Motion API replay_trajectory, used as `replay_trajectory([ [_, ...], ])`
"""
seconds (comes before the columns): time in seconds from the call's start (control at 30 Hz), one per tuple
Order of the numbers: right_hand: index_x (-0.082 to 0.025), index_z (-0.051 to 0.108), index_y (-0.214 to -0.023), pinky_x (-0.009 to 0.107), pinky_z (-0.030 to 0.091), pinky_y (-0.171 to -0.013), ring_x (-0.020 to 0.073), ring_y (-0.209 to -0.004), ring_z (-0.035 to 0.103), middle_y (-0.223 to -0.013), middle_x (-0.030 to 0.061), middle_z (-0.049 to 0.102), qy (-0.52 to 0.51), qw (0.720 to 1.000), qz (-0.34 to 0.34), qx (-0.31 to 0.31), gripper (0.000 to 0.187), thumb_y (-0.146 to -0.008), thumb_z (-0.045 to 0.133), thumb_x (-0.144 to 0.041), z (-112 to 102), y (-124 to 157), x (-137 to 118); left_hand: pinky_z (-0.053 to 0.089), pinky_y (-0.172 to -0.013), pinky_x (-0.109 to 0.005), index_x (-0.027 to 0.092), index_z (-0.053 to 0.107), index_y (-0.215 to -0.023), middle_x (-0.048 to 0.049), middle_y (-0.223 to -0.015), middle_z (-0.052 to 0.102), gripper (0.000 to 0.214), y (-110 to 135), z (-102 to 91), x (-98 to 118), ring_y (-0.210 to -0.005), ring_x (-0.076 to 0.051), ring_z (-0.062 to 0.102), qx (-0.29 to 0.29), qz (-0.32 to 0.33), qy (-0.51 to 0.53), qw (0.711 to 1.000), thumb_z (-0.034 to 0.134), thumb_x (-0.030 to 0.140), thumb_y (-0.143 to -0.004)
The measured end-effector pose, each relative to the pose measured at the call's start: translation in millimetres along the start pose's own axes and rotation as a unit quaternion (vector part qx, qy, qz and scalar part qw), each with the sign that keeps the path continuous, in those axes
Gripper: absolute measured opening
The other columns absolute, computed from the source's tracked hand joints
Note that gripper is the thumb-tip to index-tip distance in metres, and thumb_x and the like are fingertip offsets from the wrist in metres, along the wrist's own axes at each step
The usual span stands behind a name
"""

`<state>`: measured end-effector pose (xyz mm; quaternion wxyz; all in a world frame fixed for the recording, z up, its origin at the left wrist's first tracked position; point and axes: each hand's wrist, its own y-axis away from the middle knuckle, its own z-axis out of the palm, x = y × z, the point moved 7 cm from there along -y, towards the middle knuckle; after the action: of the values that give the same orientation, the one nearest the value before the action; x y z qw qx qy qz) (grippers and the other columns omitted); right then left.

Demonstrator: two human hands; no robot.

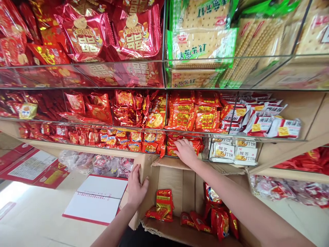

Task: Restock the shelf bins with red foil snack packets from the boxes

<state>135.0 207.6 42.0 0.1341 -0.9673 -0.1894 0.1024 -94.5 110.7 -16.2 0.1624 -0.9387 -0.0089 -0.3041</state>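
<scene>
My left hand (137,188) grips the left edge of an open cardboard box (169,175), its thumb apart from the fingers. Inside the box lie several red-and-gold snack packets (164,202), in a small group at the left and a larger pile (219,219) at the right, partly behind my right forearm. My right hand (186,151) reaches past the box into the lowest shelf bin. There it lies palm down with fingers stretched over red packets (171,147); no packet shows gripped in it. Its palm side is hidden.
White-wrapped crackers (223,152) fill the bin to the right. Clear dividers and a front lip (115,73) edge the shelves, which hold red packets (87,34) and green cracker packs (203,44). A red-and-white carton (97,197) and plastic-bagged packets (100,164) lie at left.
</scene>
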Motion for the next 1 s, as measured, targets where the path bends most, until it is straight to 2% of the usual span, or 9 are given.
replay_trajectory([
  [0.13,-0.016,0.052,-0.111,0.037,0.034,-0.083,0.0263,-0.104,0.037,-0.116,0.0093,0.052,-0.009,0.999,0.016,0.032,0.039,-0.076,0.059,-0.031,-6.8,12.5,11.7,0.034,-0.099,-0.045,0.018,0.032,-0.126,-0.0105,-0.127,0.042,0.056,-0.2,-0.4,0.5,-0.118,-0.025,0.038,0.002,-0.003,0.001,1.000,0.051,0.022,-0.073],
  [0.27,-0.016,0.056,-0.108,0.037,0.035,-0.082,0.0248,-0.097,0.040,-0.110,0.0099,0.052,-0.015,0.998,0.047,0.050,0.035,-0.077,0.058,-0.032,-10.7,23.4,26.8,0.033,-0.099,-0.047,0.019,0.032,-0.126,-0.0100,-0.127,0.041,0.056,0.0,-0.4,1.9,-0.118,-0.026,0.038,0.000,-0.003,0.010,1.000,0.051,0.021,-0.074],
  [0.4,-0.019,0.065,-0.087,0.035,0.036,-0.076,0.0237,-0.089,0.041,-0.096,0.0087,0.054,-0.001,0.998,0.057,-0.007,0.019,-0.080,0.054,-0.032,-4.4,18.3,25.6,0.033,-0.099,-0.047,0.019,0.032,-0.126,-0.0101,-0.126,0.041,0.055,-0.6,-0.3,2.3,-0.118,-0.026,0.038,-0.001,-0.003,0.013,1.000,0.051,0.022,-0.074],
  [0.53,-0.016,0.066,-0.074,0.035,0.036,-0.072,0.0240,-0.086,0.041,-0.085,0.0104,0.054,0.011,0.995,0.088,-0.043,0.022,-0.082,0.050,-0.030,-0.3,8.3,19.7,0.034,-0.097,-0.047,0.020,0.032,-0.126,-0.0098,-0.124,0.042,0.056,-1.4,-0.4,1.4,-0.115,-0.026,0.040,0.000,-0.003,0.007,1.000,0.051,0.023,-0.073],
  [0.67,-0.016,0.065,-0.075,0.035,0.036,-0.072,0.0243,-0.086,0.043,-0.087,0.0110,0.054,0.010,0.992,0.121,-0.040,0.021,-0.080,0.053,-0.033,-0.3,9.0,21.8,0.034,-0.098,-0.045,0.017,0.031,-0.126,-0.0108,-0.125,0.043,0.056,-1.9,0.1,1.1,-0.115,-0.025,0.039,-0.003,-0.004,-0.007,1.000,0.051,0.024,-0.074],
  [0.83,-0.015,0.060,-0.086,0.034,0.037,-0.072,0.0239,-0.086,0.045,-0.090,0.0099,0.053,0.002,0.988,0.152,-0.032,0.022,-0.074,0.060,-0.034,-0.6,12.1,31.4,0.034,-0.097,-0.045,0.017,0.031,-0.126,-0.0112,-0.124,0.043,0.056,-2.2,0.4,1.3,-0.115,-0.025,0.040,-0.001,0.003,-0.011,1.000,0.051,0.025,-0.074],
  [0.93,-0.015,0.059,-0.089,0.034,0.038,-0.074,0.0249,-0.088,0.046,-0.091,0.0102,0.053,-0.018,0.987,0.162,-0.018,0.024,-0.074,0.059,-0.033,-12.8,16.2,33.0,0.035,-0.096,-0.046,0.017,0.031,-0.126,-0.0114,-0.122,0.044,0.057,-2.8,0.2,1.3,-0.113,-0.026,0.040,0.000,0.001,-0.015,1.000,0.052,0.025,-0.074],
  [1.0,-0.015,0.059,-0.088,0.034,0.039,-0.076,0.0241,-0.089,0.046,-0.092,0.0104,0.053,-0.072,0.987,0.140,0.021,0.019,-0.079,0.053,-0.031,-29.5,28.5,25.2,0.035,-0.095,-0.047,0.018,0.032,-0.126,-0.0114,-0.121,0.044,0.057,-3.1,-0.4,3.3,-0.113,-0.026,0.041,0.003,0.005,-0.019,1.000,0.052,0.025,-0.073],
])
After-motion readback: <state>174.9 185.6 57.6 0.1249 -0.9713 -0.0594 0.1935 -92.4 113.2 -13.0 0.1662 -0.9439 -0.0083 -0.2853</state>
